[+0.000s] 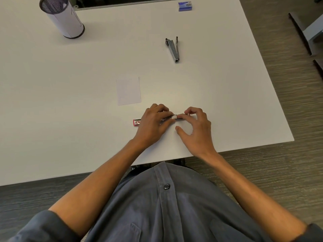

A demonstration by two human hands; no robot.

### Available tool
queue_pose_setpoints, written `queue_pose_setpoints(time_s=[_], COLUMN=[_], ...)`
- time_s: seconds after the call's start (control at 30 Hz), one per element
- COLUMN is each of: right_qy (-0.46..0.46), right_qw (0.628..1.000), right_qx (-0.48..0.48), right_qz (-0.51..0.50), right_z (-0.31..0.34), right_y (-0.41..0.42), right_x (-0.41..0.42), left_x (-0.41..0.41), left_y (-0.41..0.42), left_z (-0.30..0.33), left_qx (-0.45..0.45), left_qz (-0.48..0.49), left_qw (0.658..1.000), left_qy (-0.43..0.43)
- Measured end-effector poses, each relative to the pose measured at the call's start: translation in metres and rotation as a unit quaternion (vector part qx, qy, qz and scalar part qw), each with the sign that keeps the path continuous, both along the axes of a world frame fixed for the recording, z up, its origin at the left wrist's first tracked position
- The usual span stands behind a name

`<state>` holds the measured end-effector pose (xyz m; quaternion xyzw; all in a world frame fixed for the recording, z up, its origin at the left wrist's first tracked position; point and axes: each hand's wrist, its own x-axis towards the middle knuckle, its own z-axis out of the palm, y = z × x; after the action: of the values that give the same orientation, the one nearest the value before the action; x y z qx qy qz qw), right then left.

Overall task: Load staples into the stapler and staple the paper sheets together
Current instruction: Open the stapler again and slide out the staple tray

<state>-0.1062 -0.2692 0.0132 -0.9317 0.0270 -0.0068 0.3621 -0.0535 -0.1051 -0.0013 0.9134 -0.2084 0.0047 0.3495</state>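
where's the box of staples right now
The blue staple box sits at the table's far right corner, beyond the grey stapler.

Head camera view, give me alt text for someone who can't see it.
Both hands work on a pink stapler on a white table: left hand grips it, right hand pinches its metal end. Beyond lie paper sheets, a second stapler, staple box, mesh cup.

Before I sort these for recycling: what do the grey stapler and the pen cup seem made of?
Grey stapler: apparently metal, with a dull silver sheen and dark ends, perhaps plastic. Pen cup: dark wire mesh visible at the rim, likely metal; white paper seems to line it.
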Motion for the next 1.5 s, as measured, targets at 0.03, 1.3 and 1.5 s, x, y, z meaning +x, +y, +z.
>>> queue_pose_setpoints(time_s=[0.03,1.3,1.5], right_qy=[0.005,-0.036,-0.049], right_qw=[1.0,0.99,0.991], right_qx=[0.014,0.081,0.075], right_qz=[-0.009,-0.107,-0.103], right_z=[0.0,0.019,0.02], right_y=[0.004,0.036,0.038], right_x=[-0.001,0.02,0.017], left_x=[0.0,0.003,0.003], left_y=[0.0,-0.001,-0.002], left_z=[0.0,0.006,0.005], left_qx=[-0.002,-0.006,0.0], left_qz=[0.001,0.009,0.01], left_qw=[1.0,1.0,1.0], left_qy=[0.001,0.012,0.012])
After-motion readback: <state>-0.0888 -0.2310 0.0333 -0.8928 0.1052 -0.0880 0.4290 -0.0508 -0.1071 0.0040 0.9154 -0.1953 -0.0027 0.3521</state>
